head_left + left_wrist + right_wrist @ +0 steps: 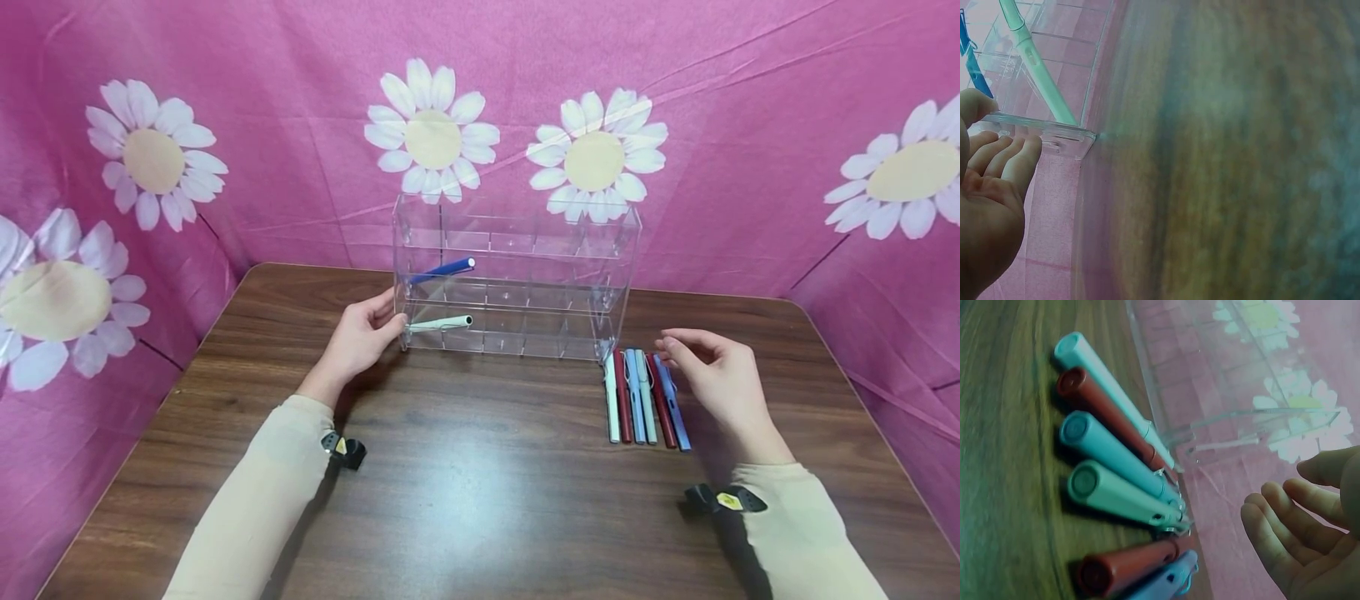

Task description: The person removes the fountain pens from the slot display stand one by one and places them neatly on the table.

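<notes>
A clear acrylic pen organizer (510, 296) with rows of compartments stands at the back of the table. My left hand (367, 333) holds it by its left end, thumb at the front edge and fingers along the outer side wall. Inside, at that end, a blue pen (448, 269) slants in an upper row and a mint-green pen (442, 323) lies in a lower one. My right hand (720, 375) hovers beside a row of pens, fingers loosely bent and holding nothing. That row has a pale mint pen (1104, 381), dark red pens (663, 404), blue ones and a green pen (1116, 490).
The pens lie side by side on the brown wooden table (465, 500), just in front of the organizer's right end. A pink cloth (300, 125) with white daisies hangs behind the table and at both sides. Each wrist wears a black strap (726, 500).
</notes>
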Motion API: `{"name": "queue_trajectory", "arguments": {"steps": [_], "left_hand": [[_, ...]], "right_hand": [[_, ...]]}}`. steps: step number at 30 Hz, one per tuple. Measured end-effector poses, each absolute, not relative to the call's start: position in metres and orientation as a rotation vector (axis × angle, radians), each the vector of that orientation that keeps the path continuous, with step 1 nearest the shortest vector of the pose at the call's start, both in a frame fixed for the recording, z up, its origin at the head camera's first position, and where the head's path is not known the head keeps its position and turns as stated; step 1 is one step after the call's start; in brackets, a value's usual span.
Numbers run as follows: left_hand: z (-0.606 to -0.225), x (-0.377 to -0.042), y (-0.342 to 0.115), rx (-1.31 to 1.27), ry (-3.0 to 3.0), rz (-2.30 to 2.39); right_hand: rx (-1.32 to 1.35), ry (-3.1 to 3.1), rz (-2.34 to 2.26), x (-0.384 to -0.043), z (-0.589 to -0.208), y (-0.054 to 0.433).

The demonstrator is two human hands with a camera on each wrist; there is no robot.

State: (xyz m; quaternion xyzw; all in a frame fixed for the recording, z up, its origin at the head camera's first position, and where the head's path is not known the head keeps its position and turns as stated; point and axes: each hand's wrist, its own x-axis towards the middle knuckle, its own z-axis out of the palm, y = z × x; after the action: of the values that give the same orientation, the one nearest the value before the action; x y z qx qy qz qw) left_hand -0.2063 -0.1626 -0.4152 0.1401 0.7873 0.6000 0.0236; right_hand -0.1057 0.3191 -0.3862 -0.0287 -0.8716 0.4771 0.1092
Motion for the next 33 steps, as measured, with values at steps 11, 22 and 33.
{"name": "queue_trajectory", "arguments": {"steps": [11,22,33], "left_hand": [[-0.414,-0.206,-0.164,0.433,2.454,1.844],[-0.415,-0.206,-0.163,0.438,2.473,1.82],[-0.415,-0.206,-0.163,0.413,2.481,1.815]], "right_hand": [[0.013,-2.485,1.47,-0.111,-0.378,0.295],[0.09,-2.42,1.57,-0.115,-0.37,0.266],[0.2,-2.41,1.624,-0.124,-0.367,0.245]]}}
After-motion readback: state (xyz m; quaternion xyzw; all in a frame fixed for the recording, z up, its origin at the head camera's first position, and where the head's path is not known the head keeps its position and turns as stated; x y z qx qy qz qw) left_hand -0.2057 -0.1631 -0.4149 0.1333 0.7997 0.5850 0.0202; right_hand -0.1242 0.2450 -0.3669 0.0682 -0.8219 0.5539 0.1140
